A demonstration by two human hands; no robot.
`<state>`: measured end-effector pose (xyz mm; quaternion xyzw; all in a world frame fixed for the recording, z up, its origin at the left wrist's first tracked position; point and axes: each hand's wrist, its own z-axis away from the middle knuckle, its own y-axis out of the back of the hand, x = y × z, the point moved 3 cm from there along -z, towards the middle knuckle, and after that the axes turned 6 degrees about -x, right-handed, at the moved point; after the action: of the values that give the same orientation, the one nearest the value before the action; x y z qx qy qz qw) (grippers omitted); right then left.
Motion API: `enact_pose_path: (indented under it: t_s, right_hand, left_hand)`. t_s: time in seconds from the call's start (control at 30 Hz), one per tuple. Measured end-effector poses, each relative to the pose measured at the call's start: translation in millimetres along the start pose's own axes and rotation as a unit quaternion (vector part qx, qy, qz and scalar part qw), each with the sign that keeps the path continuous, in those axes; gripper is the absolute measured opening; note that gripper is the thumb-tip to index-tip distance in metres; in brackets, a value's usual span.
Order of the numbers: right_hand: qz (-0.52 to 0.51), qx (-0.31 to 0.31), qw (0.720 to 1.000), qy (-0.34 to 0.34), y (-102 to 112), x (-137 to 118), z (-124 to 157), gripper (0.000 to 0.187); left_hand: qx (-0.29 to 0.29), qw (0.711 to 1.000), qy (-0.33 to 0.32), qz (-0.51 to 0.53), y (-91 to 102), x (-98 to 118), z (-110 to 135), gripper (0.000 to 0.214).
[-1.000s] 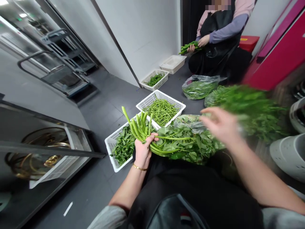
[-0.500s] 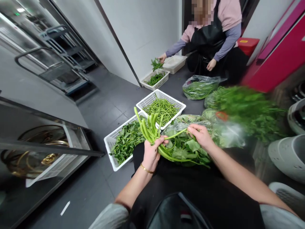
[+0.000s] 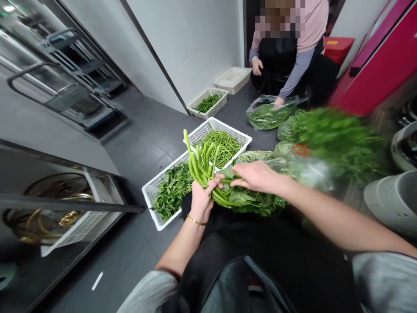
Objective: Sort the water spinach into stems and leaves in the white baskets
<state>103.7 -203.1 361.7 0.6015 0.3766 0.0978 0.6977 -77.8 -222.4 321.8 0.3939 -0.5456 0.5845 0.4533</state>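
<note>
My left hand point(image 3: 202, 198) grips a bundle of green water spinach stalks point(image 3: 199, 163), cut ends pointing up and away. The bundle's leaves point(image 3: 250, 201) trail to the right over my lap. My right hand point(image 3: 256, 176) lies on the stalks just right of my left hand, fingers pinched on a stem. Below and left of the bundle sits a white basket of picked leaves point(image 3: 167, 193). Beyond it a second white basket holds thin green stems point(image 3: 220, 145).
A co-worker point(image 3: 286, 48) crouches at the back, one hand in a plastic bag of greens point(image 3: 265, 114). Two more white baskets point(image 3: 208, 102) sit by the wall. A big heap of greens point(image 3: 339, 141) lies at right, beside grey colanders point(image 3: 389, 202). A steel counter point(image 3: 55, 204) stands at left.
My right hand came from the heap of greens on the right to the bundle and slid left along a stem to my left hand. The co-worker turned from the far baskets to the bag.
</note>
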Motion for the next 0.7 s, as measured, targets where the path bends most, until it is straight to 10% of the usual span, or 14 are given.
enact_pose_path:
  t_s: [0.13, 0.3, 0.43, 0.57, 0.7]
  right_hand:
    - [-0.13, -0.057, 0.985, 0.099, -25, -21, -17, 0.022]
    - [-0.403, 0.18, 0.897, 0.024, -16, 21, 1, 0.034]
    - [-0.447, 0.4, 0.792, -0.118, 41, 66, 75, 0.027]
    - [-0.289, 0.407, 0.848, -0.177, 81, 46, 138, 0.02]
    - [-0.044, 0.235, 0.966, -0.098, 41, -7, 103, 0.026]
  left_hand:
    - [-0.052, 0.997, 0.026, 0.041, -3.6, -2, 4, 0.012]
    - [-0.048, 0.983, 0.062, 0.168, 2.1, -5, 1, 0.012]
    - [0.015, 0.971, 0.098, 0.216, 22.0, 1, -10, 0.007]
    - [0.063, 0.968, 0.11, 0.215, 35.1, 5, -20, 0.007]
    - [0.078, 0.972, 0.107, 0.193, 28.2, 4, -24, 0.008]
